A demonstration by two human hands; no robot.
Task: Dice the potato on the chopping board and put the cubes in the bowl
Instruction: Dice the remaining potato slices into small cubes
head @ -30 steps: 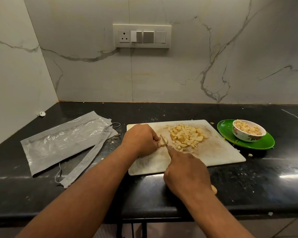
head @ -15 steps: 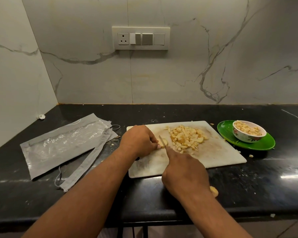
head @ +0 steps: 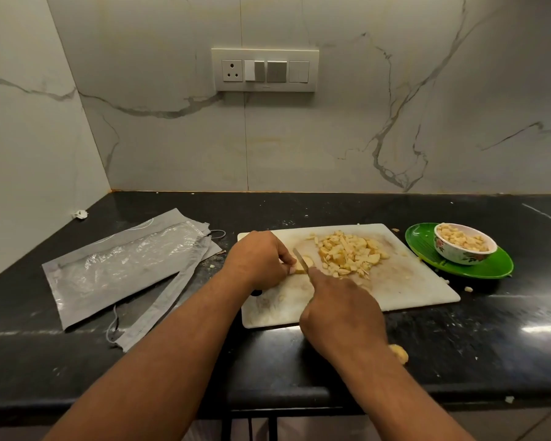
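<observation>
Black stone counter [head: 458, 342] w/ glare, grey-veined marble walls [head: 395, 122] (switch panel [head: 264, 70] on back one)

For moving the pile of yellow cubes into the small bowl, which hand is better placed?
Right, probably. The right hand is on the same side as the floral white bowl and nearer the yellow potato cubes, though it holds the knife. The left hand pins a potato piece.
</observation>
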